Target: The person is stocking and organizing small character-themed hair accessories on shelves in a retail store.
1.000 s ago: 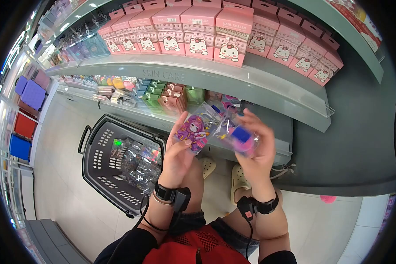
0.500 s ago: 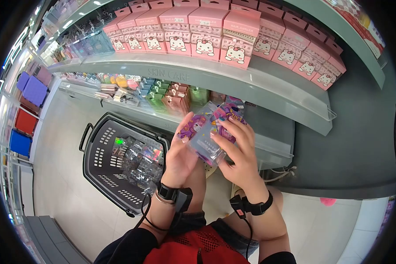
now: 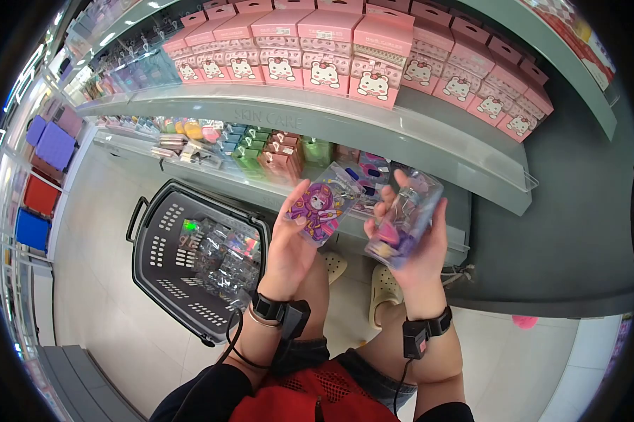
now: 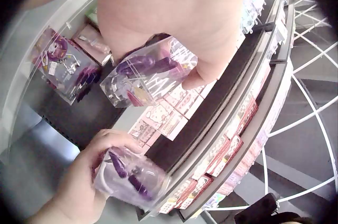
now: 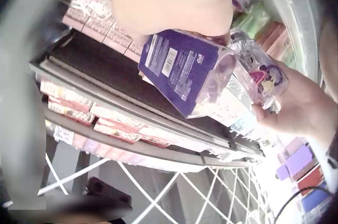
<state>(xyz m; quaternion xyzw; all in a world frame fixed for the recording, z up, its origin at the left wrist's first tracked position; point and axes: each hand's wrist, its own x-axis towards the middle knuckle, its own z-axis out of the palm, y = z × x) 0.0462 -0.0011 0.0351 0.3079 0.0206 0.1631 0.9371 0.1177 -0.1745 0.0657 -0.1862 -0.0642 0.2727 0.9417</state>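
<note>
My left hand grips a clear plastic package with a purple-haired cartoon girl on its front, the thumb across its lower edge. In the left wrist view purple pieces show inside this package. To the right, my right hand holds a second clear package, tilted and blurred, with pink and purple pieces inside. Its purple back card, printed with a white barcode label, faces the right wrist camera. The two packages are side by side, in front of the lower shelf.
A dark grey basket on the floor at left holds several clear packages. Similar purple packages lie on the lower shelf beside green and brown packs. Pink hair curler boxes line the shelf above.
The right hand's package first swung left over the left one, the hand's back turning up. Now it has moved back right, palm up. The left hand keeps its package nearly in place.
</note>
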